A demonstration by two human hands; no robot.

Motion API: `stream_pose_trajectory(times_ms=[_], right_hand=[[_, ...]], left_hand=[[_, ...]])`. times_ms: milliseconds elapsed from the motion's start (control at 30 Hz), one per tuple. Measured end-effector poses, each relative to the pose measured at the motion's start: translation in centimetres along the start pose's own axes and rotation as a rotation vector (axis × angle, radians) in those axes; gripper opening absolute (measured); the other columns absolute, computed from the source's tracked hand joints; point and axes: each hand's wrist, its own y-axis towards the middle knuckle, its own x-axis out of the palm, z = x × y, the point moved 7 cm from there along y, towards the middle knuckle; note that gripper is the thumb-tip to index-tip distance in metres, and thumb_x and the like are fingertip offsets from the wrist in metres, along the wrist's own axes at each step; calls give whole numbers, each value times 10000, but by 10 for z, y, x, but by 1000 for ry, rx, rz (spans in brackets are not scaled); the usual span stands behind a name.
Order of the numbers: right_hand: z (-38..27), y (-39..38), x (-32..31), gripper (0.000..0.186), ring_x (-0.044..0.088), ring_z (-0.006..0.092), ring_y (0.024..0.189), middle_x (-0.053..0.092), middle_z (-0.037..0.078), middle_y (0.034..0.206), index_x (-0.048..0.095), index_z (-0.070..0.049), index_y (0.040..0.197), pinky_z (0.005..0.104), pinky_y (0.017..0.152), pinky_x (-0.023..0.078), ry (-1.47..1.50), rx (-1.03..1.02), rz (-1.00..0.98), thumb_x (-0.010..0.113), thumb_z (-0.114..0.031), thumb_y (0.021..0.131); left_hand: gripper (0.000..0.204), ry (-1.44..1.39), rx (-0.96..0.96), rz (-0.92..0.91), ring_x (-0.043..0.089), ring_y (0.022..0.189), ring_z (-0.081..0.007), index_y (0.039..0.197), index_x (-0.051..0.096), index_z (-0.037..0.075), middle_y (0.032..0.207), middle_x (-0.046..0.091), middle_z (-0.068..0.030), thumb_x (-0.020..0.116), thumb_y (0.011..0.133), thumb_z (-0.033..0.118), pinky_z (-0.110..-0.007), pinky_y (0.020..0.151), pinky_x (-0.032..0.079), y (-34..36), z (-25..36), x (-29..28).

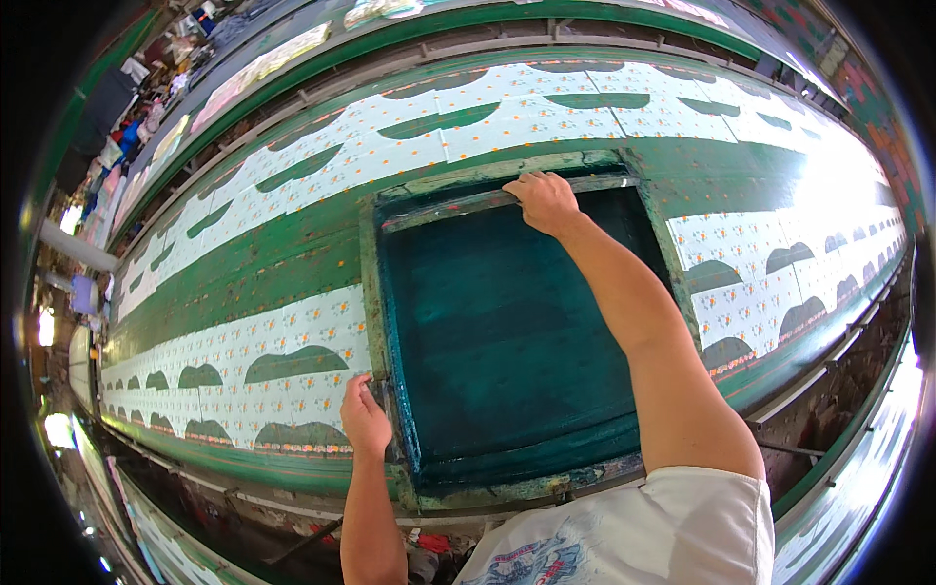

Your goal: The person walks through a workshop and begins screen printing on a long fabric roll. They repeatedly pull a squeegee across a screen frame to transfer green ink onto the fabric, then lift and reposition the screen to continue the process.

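A large screen printing frame (369,283) lies across the long green table, its mesh dark teal with wet-looking ink. Along the far inner side of the frame rests a squeegee (448,208), slightly tilted across the mesh. My right hand (544,202) is closed over the squeegee near its middle, with that arm stretched across the screen. Beside the frame's left rail, my left hand (367,417) has its fingers curled against the edge; the grip is partly hidden. White fabric pieces (312,327) with small orange flower prints and dark curved gaps lie on both sides of the frame.
Another row of printed white fabric (458,117) runs along the table's far side. Metal rails (799,385) follow the near edge. Beyond the table is a second long table with folded cloth (263,63). Piled items stand at the far left.
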Motion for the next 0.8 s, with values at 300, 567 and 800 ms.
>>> stream_pose_trajectory(times_ms=[300,567,800], right_hand=[[-13,-43,-21,185,806,340,1157,822,119,1152,833,-158,1137,507,971,624,-26,213,-115,756,-209,976],[-51,-153,-56,197,834,358,1116,855,126,1105,856,-151,1129,500,931,649,24,386,-174,731,-176,978],[-97,-259,-79,213,820,377,1107,838,133,1115,830,-147,1139,518,916,644,59,419,-191,739,-172,948]], left_hand=[[234,20,40,-10,761,1064,-505,1321,700,52,1143,806,-253,501,1215,117,-536,922,574,1,-1,1],[268,39,121,1,755,1072,-532,1328,707,66,1147,799,-281,495,1228,195,-582,905,568,4,-12,6],[279,26,102,-8,743,1118,-546,1335,711,85,1177,801,-280,493,1225,221,-606,924,570,6,-18,10]])
